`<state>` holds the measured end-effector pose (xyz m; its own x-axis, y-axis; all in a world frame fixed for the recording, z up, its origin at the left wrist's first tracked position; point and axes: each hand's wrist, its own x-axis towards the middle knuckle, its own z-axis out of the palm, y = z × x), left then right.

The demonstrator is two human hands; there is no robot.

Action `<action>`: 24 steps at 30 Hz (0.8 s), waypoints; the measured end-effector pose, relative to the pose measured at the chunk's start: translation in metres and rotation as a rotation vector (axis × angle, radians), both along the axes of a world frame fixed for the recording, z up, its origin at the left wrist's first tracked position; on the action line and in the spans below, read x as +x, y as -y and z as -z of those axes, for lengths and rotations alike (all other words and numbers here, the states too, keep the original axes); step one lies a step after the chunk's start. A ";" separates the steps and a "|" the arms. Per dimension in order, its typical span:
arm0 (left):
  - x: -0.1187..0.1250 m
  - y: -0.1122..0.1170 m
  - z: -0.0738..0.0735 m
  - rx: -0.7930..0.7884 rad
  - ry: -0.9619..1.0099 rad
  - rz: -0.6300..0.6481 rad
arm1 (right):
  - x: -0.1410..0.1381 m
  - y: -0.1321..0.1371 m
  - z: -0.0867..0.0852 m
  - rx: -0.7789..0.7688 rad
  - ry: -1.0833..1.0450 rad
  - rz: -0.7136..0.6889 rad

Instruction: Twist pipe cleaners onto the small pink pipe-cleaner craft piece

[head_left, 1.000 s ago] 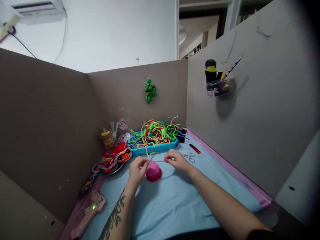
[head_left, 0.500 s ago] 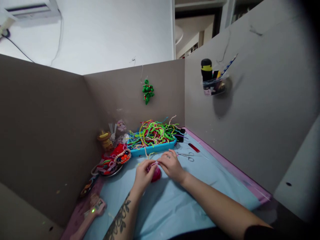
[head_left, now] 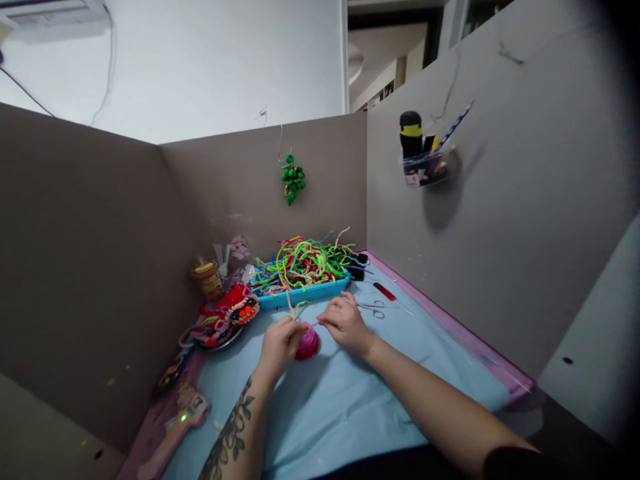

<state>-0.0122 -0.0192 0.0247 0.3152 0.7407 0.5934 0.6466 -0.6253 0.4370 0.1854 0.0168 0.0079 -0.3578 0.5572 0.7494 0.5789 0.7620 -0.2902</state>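
Thin pink strand (head_left: 313, 325), pinched in fingertips of left hand (head_left: 281, 343) and right hand (head_left: 347, 325), rounded pink-and-red object (head_left: 308, 345) near both.

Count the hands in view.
2: the left hand at the left of the pink bundle, the right hand at its right, both pinching a pink strand.

1 pink dome (head_left: 308, 345), 1 pr scissors (head_left: 373, 308)
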 end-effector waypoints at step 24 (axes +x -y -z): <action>-0.023 -0.019 0.011 -0.045 -0.041 -0.310 | 0.052 -0.059 0.019 -0.097 -0.258 0.287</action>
